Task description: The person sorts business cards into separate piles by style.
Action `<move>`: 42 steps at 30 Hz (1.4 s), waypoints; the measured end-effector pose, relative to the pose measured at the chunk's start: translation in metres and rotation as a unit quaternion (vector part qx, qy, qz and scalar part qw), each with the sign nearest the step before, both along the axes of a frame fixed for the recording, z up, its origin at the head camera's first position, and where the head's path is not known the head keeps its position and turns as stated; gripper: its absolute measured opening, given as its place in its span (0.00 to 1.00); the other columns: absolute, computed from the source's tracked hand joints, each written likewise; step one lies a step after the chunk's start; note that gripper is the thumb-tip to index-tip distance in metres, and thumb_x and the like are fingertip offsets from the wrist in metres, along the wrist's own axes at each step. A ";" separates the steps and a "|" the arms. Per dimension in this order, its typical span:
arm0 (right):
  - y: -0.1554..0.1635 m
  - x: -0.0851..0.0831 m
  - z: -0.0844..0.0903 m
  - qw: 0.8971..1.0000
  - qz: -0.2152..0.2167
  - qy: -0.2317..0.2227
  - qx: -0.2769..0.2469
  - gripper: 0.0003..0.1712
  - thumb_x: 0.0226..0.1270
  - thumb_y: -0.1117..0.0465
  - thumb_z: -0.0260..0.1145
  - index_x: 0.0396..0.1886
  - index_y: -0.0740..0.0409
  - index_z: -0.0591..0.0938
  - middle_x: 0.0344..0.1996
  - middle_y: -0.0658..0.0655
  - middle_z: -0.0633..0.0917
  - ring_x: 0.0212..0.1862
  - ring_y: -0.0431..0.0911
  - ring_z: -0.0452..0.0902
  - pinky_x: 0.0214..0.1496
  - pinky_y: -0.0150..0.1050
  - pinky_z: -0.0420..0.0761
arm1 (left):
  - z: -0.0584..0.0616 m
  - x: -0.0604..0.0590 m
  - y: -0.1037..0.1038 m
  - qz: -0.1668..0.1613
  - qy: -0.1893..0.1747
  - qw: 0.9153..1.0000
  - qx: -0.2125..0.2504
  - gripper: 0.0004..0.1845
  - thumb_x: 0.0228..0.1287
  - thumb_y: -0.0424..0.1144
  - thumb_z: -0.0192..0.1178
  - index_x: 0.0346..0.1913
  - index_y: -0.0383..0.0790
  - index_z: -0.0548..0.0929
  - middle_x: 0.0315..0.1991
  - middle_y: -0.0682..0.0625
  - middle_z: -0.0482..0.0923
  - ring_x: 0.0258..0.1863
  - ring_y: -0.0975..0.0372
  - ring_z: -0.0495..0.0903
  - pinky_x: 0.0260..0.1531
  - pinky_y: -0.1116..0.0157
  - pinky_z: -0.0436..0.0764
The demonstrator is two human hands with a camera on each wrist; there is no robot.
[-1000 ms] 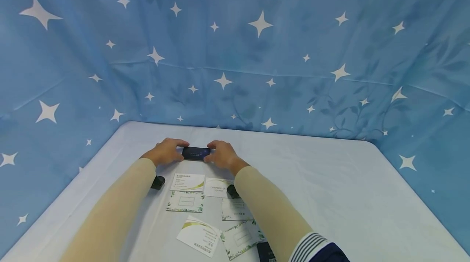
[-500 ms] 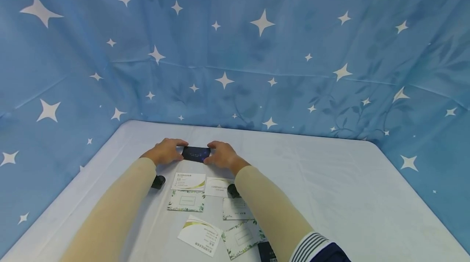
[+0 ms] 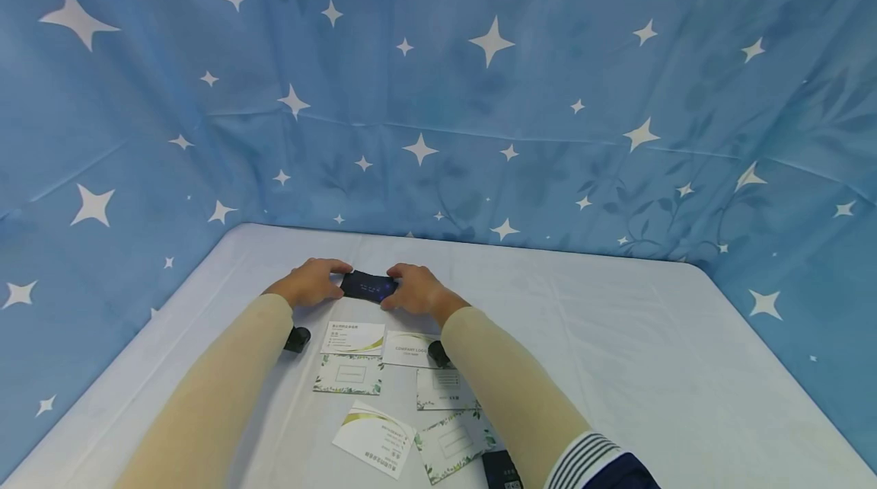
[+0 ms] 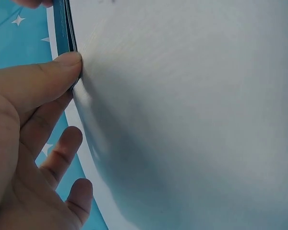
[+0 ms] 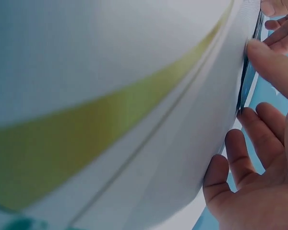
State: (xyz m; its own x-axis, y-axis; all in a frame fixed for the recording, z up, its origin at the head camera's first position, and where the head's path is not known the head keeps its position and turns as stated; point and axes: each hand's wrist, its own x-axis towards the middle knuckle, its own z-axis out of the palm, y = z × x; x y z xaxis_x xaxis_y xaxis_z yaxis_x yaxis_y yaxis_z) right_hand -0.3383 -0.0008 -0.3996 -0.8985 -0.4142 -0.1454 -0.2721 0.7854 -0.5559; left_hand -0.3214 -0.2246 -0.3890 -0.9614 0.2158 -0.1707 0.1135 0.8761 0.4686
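- White business cards (image 3: pixel 373 439) lie scattered nearest, between the sleeved forearms on the pale table (image 3: pixel 617 337).
- Farther back, the left hand (image 3: pixel 311 282) and right hand (image 3: pixel 414 289) each pinch an end of the dark card stack (image 3: pixel 368 286), resting on the table.

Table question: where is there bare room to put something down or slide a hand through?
The table lies bare right of the right hand, out to the starry cloth, and along the far edge beyond the dark card stack. A narrower strip lies left of the left hand. Crowded: the near middle, where white cards lie scattered.
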 end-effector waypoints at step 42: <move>0.002 0.002 -0.003 0.999 -0.007 0.032 -0.005 0.29 0.66 0.59 0.72 0.66 0.57 0.77 0.61 0.53 0.80 0.67 0.49 0.70 0.70 0.43 0.64 | -0.005 -0.002 0.001 0.037 -0.012 0.999 0.009 0.33 0.64 0.37 0.68 0.72 0.41 0.71 0.71 0.39 0.66 0.72 0.38 0.57 0.65 0.35 0.55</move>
State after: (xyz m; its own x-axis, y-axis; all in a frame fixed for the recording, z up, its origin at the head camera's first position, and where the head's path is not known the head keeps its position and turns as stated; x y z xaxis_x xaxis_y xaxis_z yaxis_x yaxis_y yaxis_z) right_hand -0.3367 0.0008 -0.4029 -0.9116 -0.4028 -0.0822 -0.2969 0.7834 -0.5460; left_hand -0.3238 -0.2238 -0.3937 -0.9707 0.1473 -0.1901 0.0372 0.8728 0.4867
